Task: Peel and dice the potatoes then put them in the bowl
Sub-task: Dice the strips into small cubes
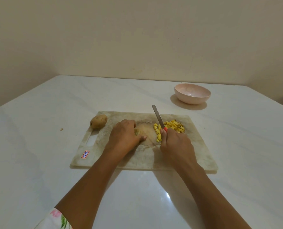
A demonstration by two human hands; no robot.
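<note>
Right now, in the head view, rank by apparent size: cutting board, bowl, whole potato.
1. cutting board
2. bowl, which sits farther from the camera, so its true size is unsure
3. whole potato

The left sleeve (57, 219) is white with pink-green print.

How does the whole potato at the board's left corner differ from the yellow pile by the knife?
The brown whole potato has its skin and is one rounded piece; the yellow diced potato pile is peeled, in many small cubes. The potato sits at the far left corner of the worn white cutting board; the pile lies right, beside the red-handled metal knife. Both rest on the board; neither is in the pink bowl.
</note>
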